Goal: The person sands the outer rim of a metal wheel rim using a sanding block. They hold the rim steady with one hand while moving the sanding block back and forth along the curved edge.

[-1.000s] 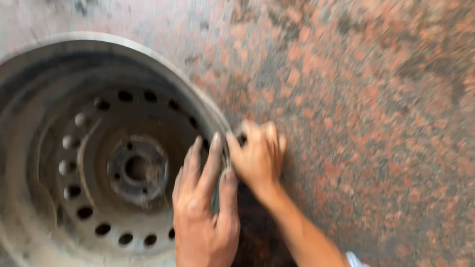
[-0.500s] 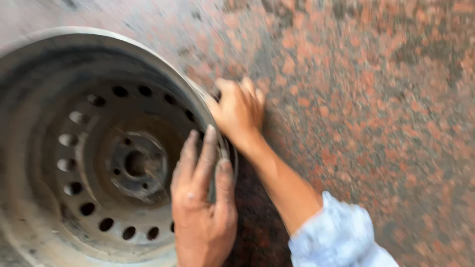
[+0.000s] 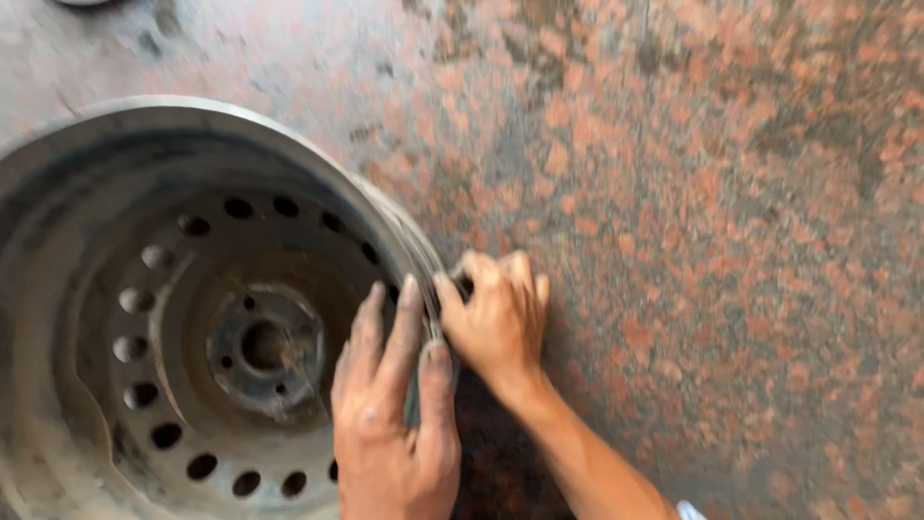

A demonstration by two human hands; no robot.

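Where hands [image 3: 452, 385] meet, rim [image 3: 289, 154] hidden.

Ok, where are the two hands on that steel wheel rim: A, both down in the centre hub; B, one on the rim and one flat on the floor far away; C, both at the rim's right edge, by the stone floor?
C: the left hand lies over the wheel rim's right edge and the right hand grips that edge from outside, above the floor.

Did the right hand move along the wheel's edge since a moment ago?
Yes. The right hand slid down the rim of the wheel, nearer the left hand.
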